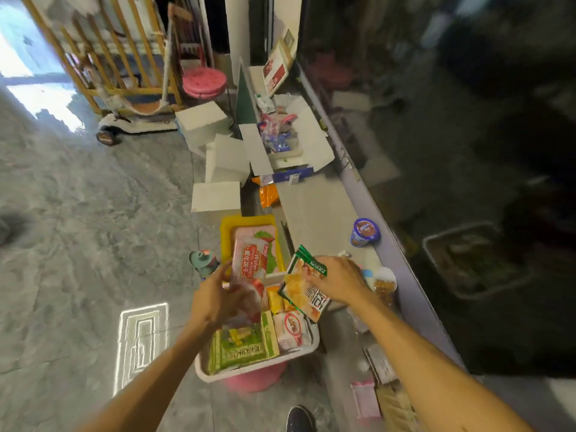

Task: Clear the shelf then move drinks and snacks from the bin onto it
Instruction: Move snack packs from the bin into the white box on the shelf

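Note:
My left hand (218, 299) grips a pink wafer pack (249, 269) above the white bin (307, 346). My right hand (338, 280) pinches a green-topped snack bag (304, 289) by its upper edge, over the bin's right side. The bin sits on a pink stool (255, 378) and holds several snack packs, among them a green one (240, 346). The grey shelf (314, 210) runs along the dark glass on the right. On it stands a blue cup (364, 232), with a small jar (385, 283) just beyond my right hand.
A yellow tray (227, 227) with pink packs lies past the bin. An open white box (318, 138) of packets sits farther along the shelf, with an orange bag (268, 194) below it. White blocks (215, 196) stand on the floor. A teal bottle (202, 261) is left of the bin.

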Available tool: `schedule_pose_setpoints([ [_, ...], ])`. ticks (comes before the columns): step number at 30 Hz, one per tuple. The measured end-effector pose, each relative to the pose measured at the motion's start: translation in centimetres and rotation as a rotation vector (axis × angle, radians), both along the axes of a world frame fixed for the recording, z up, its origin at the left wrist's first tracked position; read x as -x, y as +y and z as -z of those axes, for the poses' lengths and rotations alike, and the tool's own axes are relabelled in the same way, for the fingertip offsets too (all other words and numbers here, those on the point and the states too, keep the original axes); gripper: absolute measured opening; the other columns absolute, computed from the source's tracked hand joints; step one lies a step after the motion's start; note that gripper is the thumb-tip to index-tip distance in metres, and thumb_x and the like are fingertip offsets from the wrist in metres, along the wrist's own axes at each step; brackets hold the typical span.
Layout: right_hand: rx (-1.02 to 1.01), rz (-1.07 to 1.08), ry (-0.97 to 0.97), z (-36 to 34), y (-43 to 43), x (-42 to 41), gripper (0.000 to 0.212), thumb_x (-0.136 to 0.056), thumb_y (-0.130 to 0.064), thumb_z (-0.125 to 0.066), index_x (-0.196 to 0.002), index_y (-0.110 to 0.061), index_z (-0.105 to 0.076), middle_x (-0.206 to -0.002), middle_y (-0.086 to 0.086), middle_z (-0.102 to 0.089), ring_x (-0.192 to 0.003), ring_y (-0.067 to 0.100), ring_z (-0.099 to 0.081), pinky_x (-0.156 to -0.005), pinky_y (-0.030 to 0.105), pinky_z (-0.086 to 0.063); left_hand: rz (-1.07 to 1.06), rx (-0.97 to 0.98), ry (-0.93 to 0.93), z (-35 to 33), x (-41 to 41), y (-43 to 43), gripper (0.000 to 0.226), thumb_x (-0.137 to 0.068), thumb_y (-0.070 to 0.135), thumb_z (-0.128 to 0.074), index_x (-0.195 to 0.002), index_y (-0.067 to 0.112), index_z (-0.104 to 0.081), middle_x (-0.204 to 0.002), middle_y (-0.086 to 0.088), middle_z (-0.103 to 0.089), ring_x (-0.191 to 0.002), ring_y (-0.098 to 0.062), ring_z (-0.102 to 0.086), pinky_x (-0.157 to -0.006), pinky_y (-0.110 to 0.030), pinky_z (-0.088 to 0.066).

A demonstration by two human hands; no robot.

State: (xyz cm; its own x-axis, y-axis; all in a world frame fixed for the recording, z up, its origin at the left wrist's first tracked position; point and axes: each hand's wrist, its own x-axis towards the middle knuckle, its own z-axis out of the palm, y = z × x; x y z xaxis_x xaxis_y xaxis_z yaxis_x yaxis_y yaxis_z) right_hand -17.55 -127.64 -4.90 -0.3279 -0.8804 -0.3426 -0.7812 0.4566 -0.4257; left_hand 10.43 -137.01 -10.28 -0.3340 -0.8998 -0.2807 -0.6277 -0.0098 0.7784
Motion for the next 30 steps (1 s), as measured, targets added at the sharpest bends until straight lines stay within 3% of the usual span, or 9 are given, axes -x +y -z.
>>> schedule_pose_setpoints([
  [4,0.094,0.08,0.034,-9.6,4.1,-1.5,0.035,-0.096,-0.048,-0.07,-0.122,-0.026,-0.072,-0.106,-0.002,-0.078,-0.095,0.021,-0.075,-0.078,0.042,-0.062,0.191,0.095,0.095,-8.1,1.2,-1.2,0.067,-0.089,0.023,-0.084,-0.146,0.036,-0.05,-0.118,0.005,-0.071,-0.083,-0.013,-0.075,-0.065,-0.036,-0.066],
  [8,0.204,0.26,0.118,-16.5,10.8,-3.3,0.046,-0.095,-0.058,-0.068,-0.127,-0.025,-0.072,-0.105,-0.001,-0.078,-0.09,0.015,-0.071,-0.067,0.029,-0.051,0.37,0.091,0.196,-14.7,2.6,0.1,0.074,-0.087,0.025,-0.087,-0.148,0.043,-0.048,-0.119,0.007,-0.07,-0.076,-0.009,-0.076,-0.055,-0.024,-0.061],
  [13,0.285,0.57,0.247,-21.9,22.7,-5.4,0.046,-0.087,-0.068,-0.067,-0.106,-0.027,-0.074,-0.088,-0.001,-0.077,-0.085,0.024,-0.071,-0.068,0.037,-0.053,0.67,0.14,0.246,-20.8,6.7,6.0,0.073,-0.086,0.022,-0.087,-0.147,0.039,-0.049,-0.124,0.002,-0.068,-0.08,-0.012,-0.075,-0.059,-0.023,-0.062],
  [17,0.315,0.797,0.283,-24.0,35.1,-7.4,0.044,-0.089,-0.069,-0.066,-0.092,-0.024,-0.068,-0.077,-0.002,-0.074,-0.072,0.018,-0.072,-0.067,0.046,-0.061,0.912,0.162,0.323,-23.5,10.5,15.8,0.068,-0.086,0.024,-0.088,-0.139,0.046,-0.052,-0.114,0.008,-0.074,-0.079,-0.008,-0.076,-0.061,-0.022,-0.063],
  [21,0.293,0.972,0.366,-25.9,47.2,-11.1,0.032,-0.094,-0.056,-0.073,-0.104,-0.025,-0.074,-0.085,0.0,-0.078,-0.074,0.016,-0.075,-0.065,0.042,-0.062,1.084,0.062,0.378,-24.4,12.5,26.5,0.07,-0.086,0.017,-0.087,-0.139,0.044,-0.051,-0.11,0.02,-0.072,-0.087,-0.003,-0.073,-0.065,-0.019,-0.062],
  [23,0.286,1.078,0.387,-26.1,54.3,-13.9,0.028,-0.093,-0.055,-0.074,-0.102,-0.028,-0.073,-0.087,-0.003,-0.078,-0.073,0.012,-0.075,-0.063,0.042,-0.063,1.179,0.009,0.383,-24.3,12.8,33.0,0.07,-0.087,0.013,-0.085,-0.138,0.046,-0.051,-0.109,0.021,-0.072,-0.09,-0.009,-0.075,-0.071,-0.026,-0.065],
  [26,0.243,1.237,0.428,-25.9,65.3,-19.1,0.021,-0.094,-0.05,-0.076,-0.097,-0.029,-0.072,-0.088,-0.005,-0.079,-0.067,0.004,-0.069,-0.054,0.03,-0.055,1.301,-0.01,0.403,-24.2,12.1,43.7,0.073,-0.086,0.014,-0.086,-0.143,0.042,-0.051,-0.11,0.011,-0.075,-0.085,-0.012,-0.079,-0.067,-0.033,-0.066],
  [28,0.217,1.328,0.448,-26.0,72.2,-23.1,0.024,-0.094,-0.047,-0.077,-0.107,-0.027,-0.075,-0.093,-0.006,-0.08,-0.065,0.0,-0.064,-0.053,0.021,-0.046,1.367,-0.029,0.421,-23.9,10.7,51.2,0.069,-0.088,0.018,-0.085,-0.143,0.042,-0.05,-0.11,0.011,-0.073,-0.082,-0.014,-0.078,-0.065,-0.033,-0.066],
  [30,0.207,1.42,0.449,-25.8,79.0,-27.0,0.032,-0.093,-0.047,-0.078,-0.117,-0.026,-0.076,-0.097,-0.006,-0.081,-0.071,0.003,-0.069,-0.057,0.021,-0.049,1.444,-0.053,0.436,-23.4,8.5,58.8,0.061,-0.09,0.024,-0.083,-0.14,0.04,-0.052,-0.113,0.01,-0.073,-0.086,-0.016,-0.078,-0.068,-0.035,-0.067],
])
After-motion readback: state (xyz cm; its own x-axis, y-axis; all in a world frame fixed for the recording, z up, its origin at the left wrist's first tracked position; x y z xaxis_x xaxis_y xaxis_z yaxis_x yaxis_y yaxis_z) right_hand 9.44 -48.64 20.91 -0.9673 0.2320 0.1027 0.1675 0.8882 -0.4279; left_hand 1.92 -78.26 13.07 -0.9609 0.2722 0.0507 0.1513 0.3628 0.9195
